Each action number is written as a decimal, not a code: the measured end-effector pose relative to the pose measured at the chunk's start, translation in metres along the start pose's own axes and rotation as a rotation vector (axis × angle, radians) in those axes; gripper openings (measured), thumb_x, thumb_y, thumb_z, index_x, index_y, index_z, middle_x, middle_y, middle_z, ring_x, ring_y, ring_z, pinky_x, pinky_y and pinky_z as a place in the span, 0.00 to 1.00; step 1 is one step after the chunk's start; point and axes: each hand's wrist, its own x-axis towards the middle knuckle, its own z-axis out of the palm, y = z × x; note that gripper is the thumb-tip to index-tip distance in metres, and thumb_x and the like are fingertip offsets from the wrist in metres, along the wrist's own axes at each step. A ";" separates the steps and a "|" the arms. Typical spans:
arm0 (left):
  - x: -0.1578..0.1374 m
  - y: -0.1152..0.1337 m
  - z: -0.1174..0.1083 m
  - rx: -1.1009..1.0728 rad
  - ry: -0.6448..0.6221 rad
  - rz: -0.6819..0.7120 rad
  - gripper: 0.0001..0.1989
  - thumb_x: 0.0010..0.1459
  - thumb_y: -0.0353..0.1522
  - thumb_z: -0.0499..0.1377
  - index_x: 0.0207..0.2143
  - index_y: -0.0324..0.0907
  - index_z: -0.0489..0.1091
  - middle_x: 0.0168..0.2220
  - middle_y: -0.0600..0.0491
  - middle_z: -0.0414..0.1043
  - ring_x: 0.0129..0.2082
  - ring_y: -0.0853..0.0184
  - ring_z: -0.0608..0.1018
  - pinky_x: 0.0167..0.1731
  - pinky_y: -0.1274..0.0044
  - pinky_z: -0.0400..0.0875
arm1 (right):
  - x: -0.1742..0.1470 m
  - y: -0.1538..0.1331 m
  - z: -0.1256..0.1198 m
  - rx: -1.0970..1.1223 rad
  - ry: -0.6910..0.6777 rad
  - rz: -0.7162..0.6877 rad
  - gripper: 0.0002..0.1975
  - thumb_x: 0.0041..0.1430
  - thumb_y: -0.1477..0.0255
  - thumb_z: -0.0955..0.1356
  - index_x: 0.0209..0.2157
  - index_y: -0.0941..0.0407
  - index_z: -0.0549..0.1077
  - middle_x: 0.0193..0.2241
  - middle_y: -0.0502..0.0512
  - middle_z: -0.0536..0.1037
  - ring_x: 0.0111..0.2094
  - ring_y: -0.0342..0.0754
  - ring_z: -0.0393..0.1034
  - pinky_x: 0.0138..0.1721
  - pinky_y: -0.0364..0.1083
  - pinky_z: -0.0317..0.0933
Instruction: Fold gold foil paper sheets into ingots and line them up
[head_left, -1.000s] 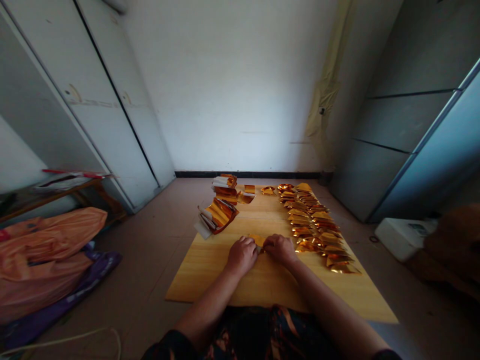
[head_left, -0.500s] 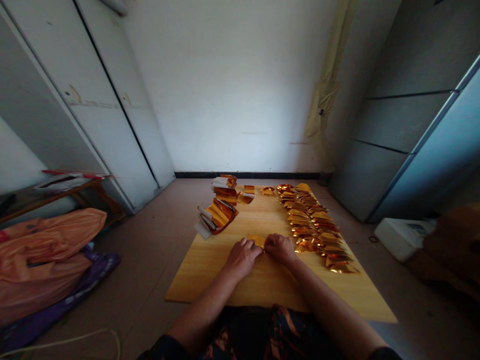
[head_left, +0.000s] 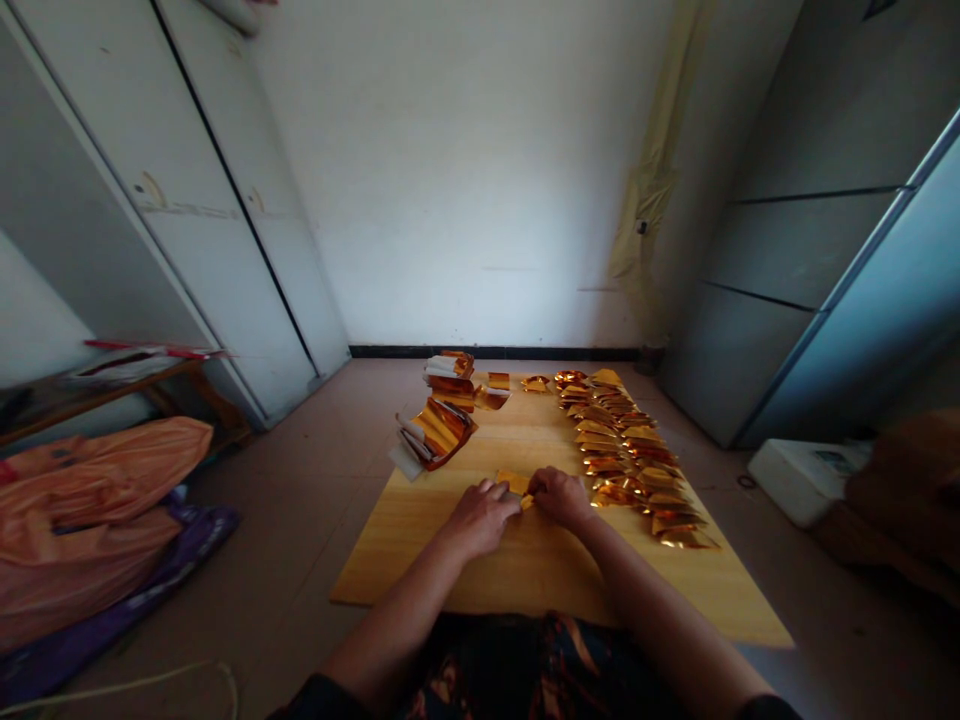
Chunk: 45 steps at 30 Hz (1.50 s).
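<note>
Between my two hands lies a sheet of gold foil paper (head_left: 513, 481), partly folded, on the wooden board (head_left: 420, 545). My left hand (head_left: 484, 515) presses the left side of the sheet with its fingers closed on it. On the other side my right hand (head_left: 561, 495) pinches the near right part of the paper, where a small folded edge shows. The fingers cover much of the sheet. Right of my right hand stand two rows of folded gold paper ingots (head_left: 604, 440). One single folded ingot (head_left: 535, 384) sits at the far edge.
Stacks of unfolded gold paper (head_left: 439, 430) lie at the board's left side, with loose sheets (head_left: 491, 398) behind them. A grey cabinet (head_left: 225, 200) is at left, a fridge (head_left: 780, 220) at right. Orange plastic bags (head_left: 112, 470) and a white box (head_left: 799, 478) are on the floor.
My left hand has shifted slightly left and down. A folded strip of the gold paper now shows between my hands, where fingers covered it before.
</note>
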 end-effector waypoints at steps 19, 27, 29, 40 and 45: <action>-0.003 0.020 0.000 -0.042 0.004 -0.132 0.12 0.58 0.31 0.53 0.42 0.49 0.72 0.46 0.46 0.68 0.46 0.58 0.69 0.45 0.67 0.65 | 0.007 0.001 0.003 0.004 0.024 -0.015 0.07 0.53 0.68 0.67 0.34 0.53 0.75 0.36 0.51 0.77 0.36 0.44 0.70 0.34 0.41 0.53; 0.007 0.018 -0.003 -0.080 0.053 -0.193 0.07 0.56 0.34 0.56 0.38 0.47 0.72 0.42 0.50 0.70 0.43 0.62 0.70 0.43 0.71 0.65 | 0.007 0.006 -0.001 0.020 0.010 -0.058 0.09 0.53 0.76 0.65 0.34 0.54 0.77 0.39 0.53 0.75 0.40 0.45 0.69 0.39 0.40 0.57; 0.012 0.015 -0.001 -0.099 0.087 -0.232 0.06 0.57 0.35 0.56 0.35 0.46 0.72 0.40 0.51 0.71 0.43 0.63 0.70 0.42 0.72 0.64 | 0.005 0.004 -0.002 -0.023 0.016 -0.100 0.10 0.54 0.75 0.65 0.35 0.54 0.77 0.39 0.55 0.74 0.42 0.46 0.67 0.41 0.41 0.56; 0.034 0.001 0.013 -0.109 0.246 -0.363 0.07 0.54 0.28 0.57 0.35 0.45 0.73 0.42 0.51 0.71 0.44 0.62 0.70 0.43 0.70 0.62 | -0.012 -0.010 -0.010 -0.167 -0.095 -0.195 0.11 0.56 0.69 0.64 0.36 0.51 0.78 0.39 0.57 0.74 0.42 0.51 0.66 0.40 0.46 0.56; 0.034 -0.004 0.018 -0.129 0.214 -0.232 0.14 0.53 0.21 0.52 0.30 0.43 0.74 0.34 0.50 0.71 0.40 0.64 0.70 0.39 0.74 0.63 | -0.012 -0.003 -0.009 -0.109 -0.093 -0.277 0.12 0.57 0.72 0.63 0.38 0.50 0.77 0.41 0.55 0.73 0.43 0.48 0.65 0.42 0.44 0.55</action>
